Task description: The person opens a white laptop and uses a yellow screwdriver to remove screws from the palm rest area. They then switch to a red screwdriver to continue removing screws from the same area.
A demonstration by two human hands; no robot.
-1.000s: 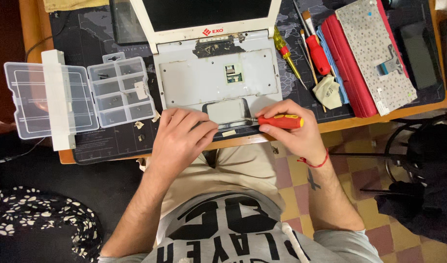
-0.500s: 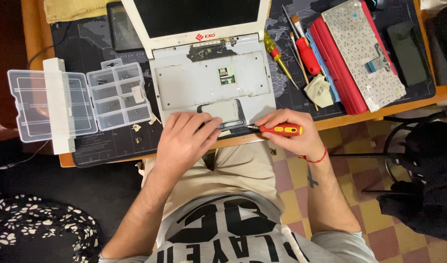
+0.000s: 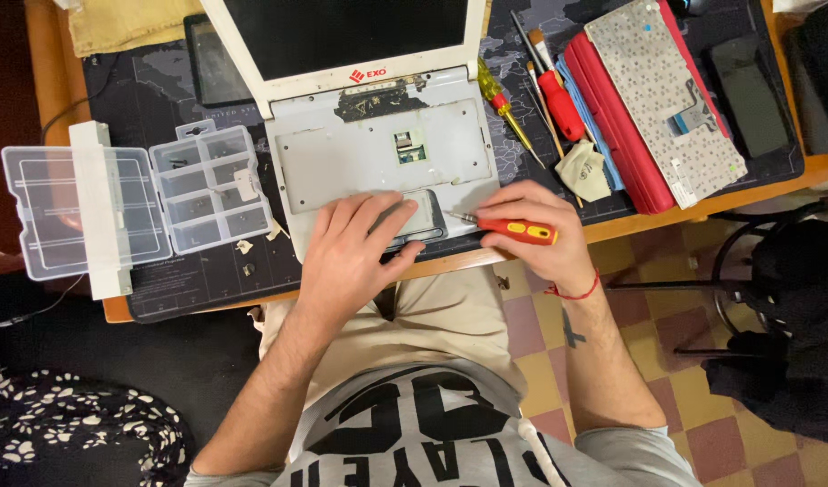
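In the middle of the head view, the right hand (image 3: 536, 239) has its fingers wrapped tight around a red screwdriver (image 3: 509, 230), tip pointing left at the touchpad (image 3: 423, 216). The left hand (image 3: 355, 252) lies flat, fingers spread, on the white laptop (image 3: 378, 153).
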